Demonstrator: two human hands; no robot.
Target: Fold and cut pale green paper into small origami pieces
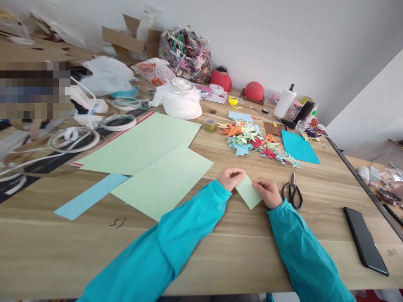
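A small pale green square of paper (249,193) is held between my two hands, tilted above the wooden table. My left hand (232,178) pinches its upper left corner. My right hand (267,191) grips the right side between thumb and fingers. Black-handled scissors (293,193) lie just right of my right hand, blades pointing away. To the left, large pale green paper sheets (166,182) overlap, with a light blue paper strip (91,196) partly under them. Beyond my hands lies a pile of folded paper figures (245,136) in orange, green, red and blue.
A black phone (365,240) lies at the right. Past the pile are a turquoise cloth (300,147) and a small spool (209,124). White cables (74,138) and a bulky white bundle (182,100) occupy the back left. A blurred-out patch covers the far left.
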